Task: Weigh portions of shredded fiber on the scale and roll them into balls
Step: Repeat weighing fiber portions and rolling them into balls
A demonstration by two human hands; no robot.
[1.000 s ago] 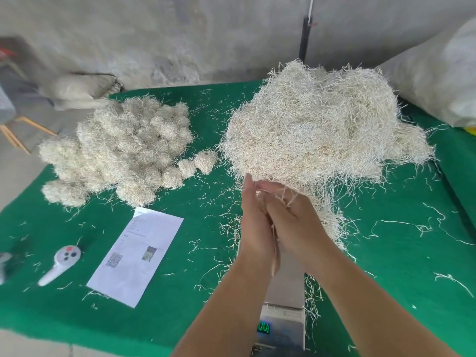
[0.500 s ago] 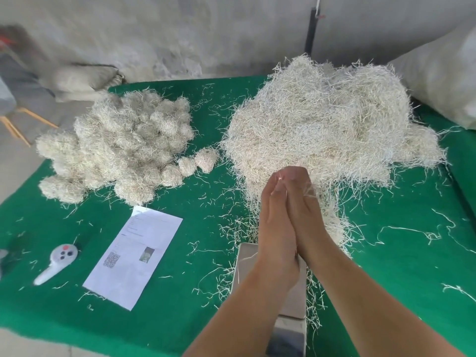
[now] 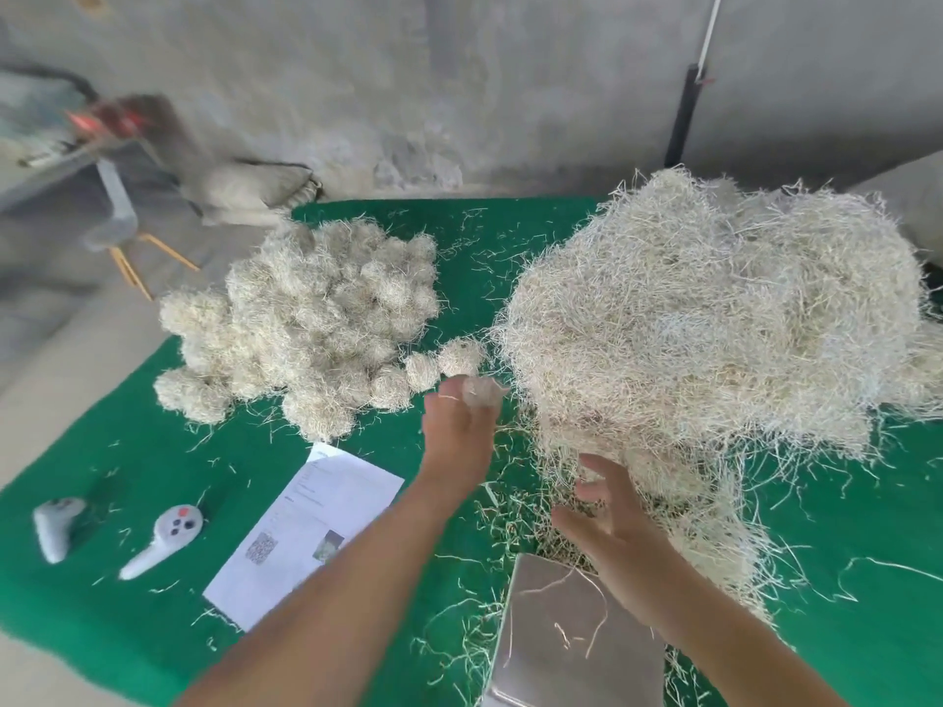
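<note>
Two bare hands reach out over a green mat point(image 3: 153, 579), well apart from each other. The left hand point(image 3: 456, 431) stretches toward the near edge of a heap of rolled balls point(image 3: 306, 324); its fingertips are blurred, with a pale smear at them just below the nearest ball point(image 3: 461, 355), so whether they pinch anything cannot be told. The right hand point(image 3: 607, 523) hangs with fingers spread and loosely bent, holding nothing, at the near foot of the big pile of loose shredded fiber point(image 3: 714, 318) and just beyond the far corner of the scale point(image 3: 576, 640).

The scale's metal plate sits at the bottom edge of the view, between the two forearms, with only a few stray strands lying on it. The loose pile fills the right half of the mat, and the ball heap lies to its left, with two small balls at the gap between them. Nearer the person, left of the left forearm, lies a printed sheet of paper point(image 3: 306, 533), then a white handheld controller point(image 3: 166, 540) and a second grey one point(image 3: 53, 525). Loose strands are scattered over the mat. A grey concrete wall point(image 3: 459, 84) rises behind.
</note>
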